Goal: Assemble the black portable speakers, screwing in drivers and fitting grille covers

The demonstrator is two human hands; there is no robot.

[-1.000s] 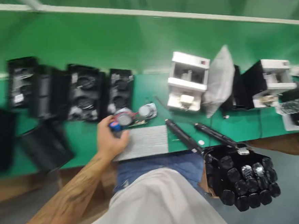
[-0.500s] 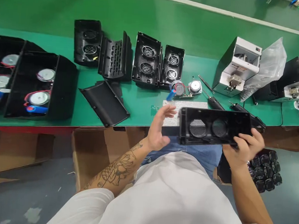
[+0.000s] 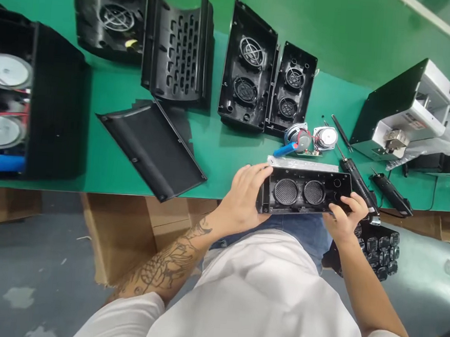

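The left hand (image 3: 245, 198) and right hand (image 3: 345, 218) grip opposite ends of the black housing (image 3: 299, 194), its long axis running left to right between them, near the tabletop (image 3: 220, 160) edge; 2 speakers (image 3: 325, 138) lie beyond, the blue cylinder (image 3: 285, 150) nearer the left.

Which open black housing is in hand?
The housing with two round mesh grilles, gripped between left hand and right hand; the other housings rest on the green table.
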